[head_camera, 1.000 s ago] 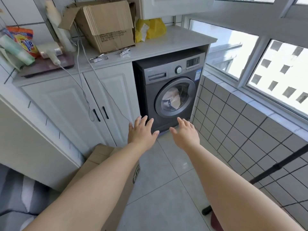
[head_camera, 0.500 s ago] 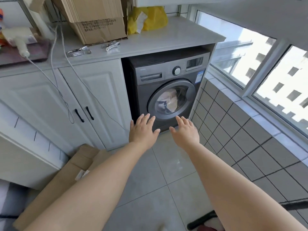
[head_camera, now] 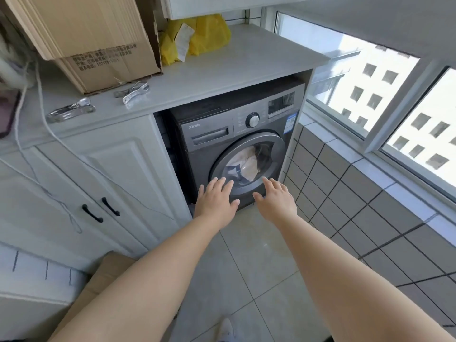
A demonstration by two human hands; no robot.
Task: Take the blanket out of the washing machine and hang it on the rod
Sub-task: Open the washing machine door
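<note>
Grey washing machine (head_camera: 237,149) door (head_camera: 248,164) was closed, blanket (head_camera: 249,162) inside.
Left hand (head_camera: 216,201) and right hand (head_camera: 276,199) were spread, empty (door first).

- One washing machine (head_camera: 237,144) ahead of me
- One cardboard box (head_camera: 98,38) on the tabletop
- One yellow bag (head_camera: 202,38)
- Two metal clips (head_camera: 71,111)
- Two black cabinet handles (head_camera: 101,209)
- My two hands (head_camera: 217,201)

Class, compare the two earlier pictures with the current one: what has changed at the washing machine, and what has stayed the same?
The person has come closer: the washing machine fills more of the view, and the left hand and right hand now reach over the lower rim of its door. Nothing was taken hold of or let go. Unchanged: both hands stay open and empty, the door stays shut, and the blanket stays inside the drum.
</note>
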